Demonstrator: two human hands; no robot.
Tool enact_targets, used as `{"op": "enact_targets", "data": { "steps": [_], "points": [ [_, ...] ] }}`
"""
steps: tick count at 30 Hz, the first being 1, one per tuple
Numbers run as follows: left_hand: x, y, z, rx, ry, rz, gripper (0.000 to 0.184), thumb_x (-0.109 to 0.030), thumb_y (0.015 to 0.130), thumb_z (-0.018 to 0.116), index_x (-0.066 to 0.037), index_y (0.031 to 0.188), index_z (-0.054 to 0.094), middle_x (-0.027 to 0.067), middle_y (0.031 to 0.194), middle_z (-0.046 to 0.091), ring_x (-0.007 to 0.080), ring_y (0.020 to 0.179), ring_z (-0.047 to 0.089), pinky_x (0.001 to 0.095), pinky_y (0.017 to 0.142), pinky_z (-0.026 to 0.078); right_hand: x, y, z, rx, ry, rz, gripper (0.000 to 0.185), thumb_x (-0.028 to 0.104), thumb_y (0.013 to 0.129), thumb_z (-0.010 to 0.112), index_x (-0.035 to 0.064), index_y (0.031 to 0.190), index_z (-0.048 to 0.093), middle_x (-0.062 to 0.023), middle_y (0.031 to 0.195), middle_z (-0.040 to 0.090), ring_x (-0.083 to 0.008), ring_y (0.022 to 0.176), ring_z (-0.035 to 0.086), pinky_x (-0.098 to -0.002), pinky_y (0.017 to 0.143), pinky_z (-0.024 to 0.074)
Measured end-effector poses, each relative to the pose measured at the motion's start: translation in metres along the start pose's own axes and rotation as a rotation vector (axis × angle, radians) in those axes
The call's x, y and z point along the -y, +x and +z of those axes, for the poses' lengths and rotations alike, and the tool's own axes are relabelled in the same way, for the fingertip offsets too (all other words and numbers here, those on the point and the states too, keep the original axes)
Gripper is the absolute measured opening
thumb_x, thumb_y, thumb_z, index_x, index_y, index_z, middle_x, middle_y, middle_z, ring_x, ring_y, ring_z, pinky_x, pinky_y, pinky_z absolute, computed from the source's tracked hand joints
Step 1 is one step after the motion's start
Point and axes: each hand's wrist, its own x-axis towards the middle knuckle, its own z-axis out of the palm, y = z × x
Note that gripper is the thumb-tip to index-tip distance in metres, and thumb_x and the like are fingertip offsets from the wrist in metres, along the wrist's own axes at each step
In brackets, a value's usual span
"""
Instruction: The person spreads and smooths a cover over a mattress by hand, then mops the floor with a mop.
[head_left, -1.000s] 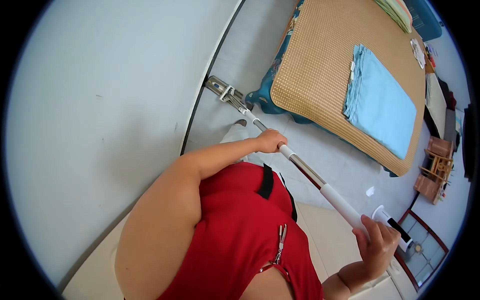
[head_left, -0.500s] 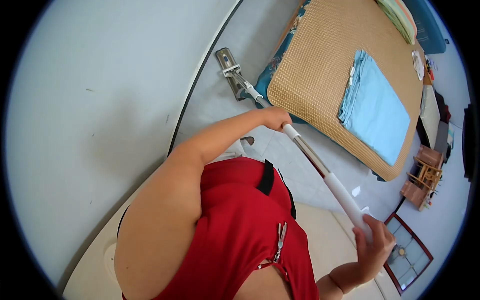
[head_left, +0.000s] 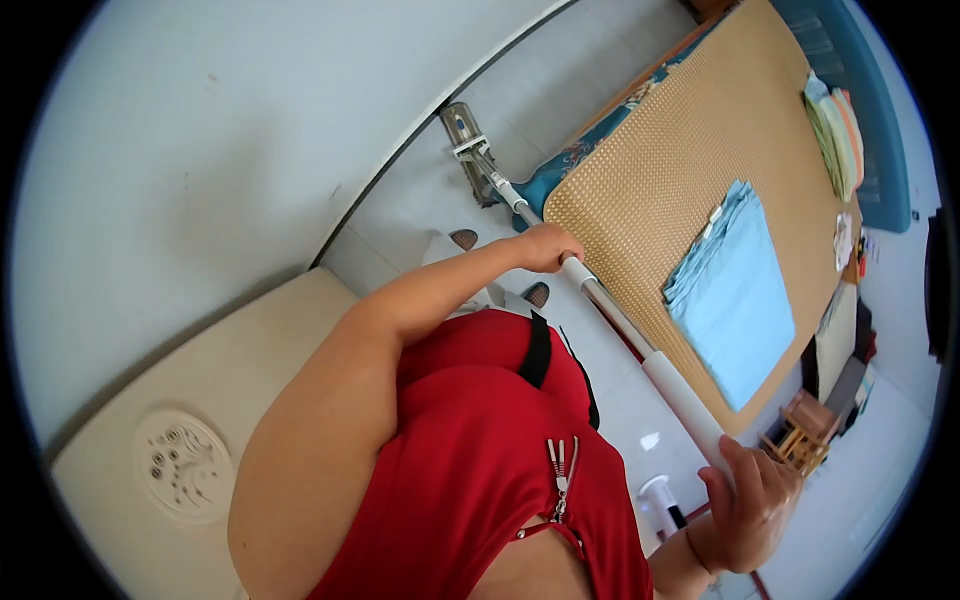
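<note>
A sponge mop with a long white and silver pole [head_left: 618, 318] slants across the view. Its flat mop head [head_left: 468, 155] lies on the grey tiled floor, close against the wall's dark base strip. My left hand [head_left: 548, 247] is wrapped round the pole at its middle, near a white collar. Farther up, at the top end, my right hand [head_left: 750, 500] is closed on the thick white handle, thumb along one side. The mop head is beside the corner of a bed [head_left: 640, 180] covered with a tan woven mat.
Folded light blue cloth [head_left: 735, 300] lies on the mat, and a striped pillow [head_left: 838, 140] is by the blue headboard [head_left: 885, 120]. A white wall [head_left: 220, 130] rises at left. Behind me stands a cream surface [head_left: 290, 320] with a round decorated disc [head_left: 183, 465]. A wooden chair [head_left: 805, 430] is at right.
My view has turned, bringing both feet and more of the cream surface into sight. The mop head is now nearer the wall's base strip. Both hands keep their hold on the pole.
</note>
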Motion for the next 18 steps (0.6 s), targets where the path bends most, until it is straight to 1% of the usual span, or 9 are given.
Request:
{"op": "enact_targets", "data": {
  "steps": [3, 6, 8, 9, 11, 14, 17, 18],
  "points": [
    [0.001, -0.003, 0.026, -0.074, -0.017, 0.002, 0.021, -0.007, 0.073, 0.068, -0.016, 0.093, 0.068, 0.0075, 0.088, 0.069, 0.0315, 0.087, 0.065, 0.0430, 0.073, 0.050, -0.015, -0.013, 0.017, 0.043, -0.019, -0.056, 0.033, 0.019, 0.065, 0.080, 0.0042, 0.092, 0.069, -0.0108, 0.072, 0.064, -0.0301, 0.060, 0.059, -0.0403, 0.057, 0.0416],
    [-0.009, -0.005, 0.046, -0.148, -0.045, -0.057, 0.021, -0.006, 0.075, 0.067, -0.015, 0.094, 0.069, 0.0085, 0.088, 0.069, 0.0317, 0.087, 0.065, 0.0431, 0.075, 0.050, -0.036, -0.025, 0.037, 0.007, -0.066, -0.283, 0.035, 0.018, 0.063, 0.081, 0.0043, 0.093, 0.068, -0.0101, 0.069, 0.063, -0.0281, 0.058, 0.060, -0.0390, 0.055, 0.0421],
    [-0.018, -0.008, 0.067, -0.207, -0.073, -0.080, 0.019, -0.006, 0.076, 0.066, -0.014, 0.093, 0.069, 0.0085, 0.085, 0.068, 0.0319, 0.085, 0.064, 0.0432, 0.075, 0.050, -0.047, -0.038, 0.046, 0.018, -0.125, -0.335, 0.037, 0.018, 0.062, 0.081, 0.0038, 0.094, 0.068, -0.0097, 0.067, 0.062, -0.0269, 0.057, 0.060, -0.0379, 0.053, 0.0426],
    [-0.022, -0.010, 0.080, -0.251, -0.044, -0.086, 0.019, -0.008, 0.074, 0.069, -0.015, 0.091, 0.069, 0.0074, 0.084, 0.069, 0.0310, 0.083, 0.064, 0.0426, 0.073, 0.050, -0.055, -0.045, 0.048, 0.014, -0.153, -0.358, 0.037, 0.018, 0.062, 0.081, 0.0035, 0.094, 0.068, -0.0095, 0.066, 0.061, -0.0263, 0.057, 0.060, -0.0373, 0.052, 0.0428],
    [-0.032, -0.018, 0.105, -0.333, 0.005, -0.098, 0.019, -0.013, 0.071, 0.074, -0.017, 0.089, 0.069, 0.0051, 0.082, 0.070, 0.0292, 0.080, 0.066, 0.0415, 0.071, 0.050, -0.077, -0.055, 0.053, 0.030, -0.108, -0.436, 0.037, 0.019, 0.064, 0.080, 0.0032, 0.095, 0.067, -0.0092, 0.066, 0.060, -0.0252, 0.053, 0.058, -0.0362, 0.048, 0.0423],
    [-0.050, -0.044, 0.148, -0.421, 0.001, -0.132, 0.016, -0.011, 0.072, 0.071, -0.016, 0.087, 0.069, 0.0053, 0.080, 0.068, 0.0306, 0.081, 0.063, 0.0419, 0.072, 0.049, -0.093, -0.075, 0.069, 0.044, -0.070, -0.539, 0.038, 0.019, 0.062, 0.080, 0.0036, 0.094, 0.067, -0.0090, 0.067, 0.059, -0.0252, 0.052, 0.056, -0.0360, 0.047, 0.0416],
    [-0.060, -0.062, 0.188, -0.520, 0.041, -0.130, 0.017, -0.017, 0.069, 0.076, -0.018, 0.084, 0.069, 0.0038, 0.077, 0.068, 0.0294, 0.077, 0.064, 0.0426, 0.070, 0.049, -0.107, -0.087, 0.070, 0.043, -0.023, -0.624, 0.040, 0.018, 0.060, 0.081, 0.0038, 0.094, 0.066, -0.0092, 0.066, 0.058, -0.0262, 0.052, 0.056, -0.0366, 0.047, 0.0408],
    [-0.067, -0.067, 0.196, -0.511, -0.005, -0.142, 0.017, -0.020, 0.069, 0.077, -0.018, 0.083, 0.069, 0.0045, 0.076, 0.068, 0.0306, 0.076, 0.065, 0.0425, 0.070, 0.050, -0.109, -0.091, 0.069, 0.047, -0.016, -0.632, 0.041, 0.018, 0.059, 0.081, 0.0038, 0.094, 0.066, -0.0093, 0.066, 0.057, -0.0270, 0.052, 0.056, -0.0368, 0.046, 0.0405]
  ]
}}
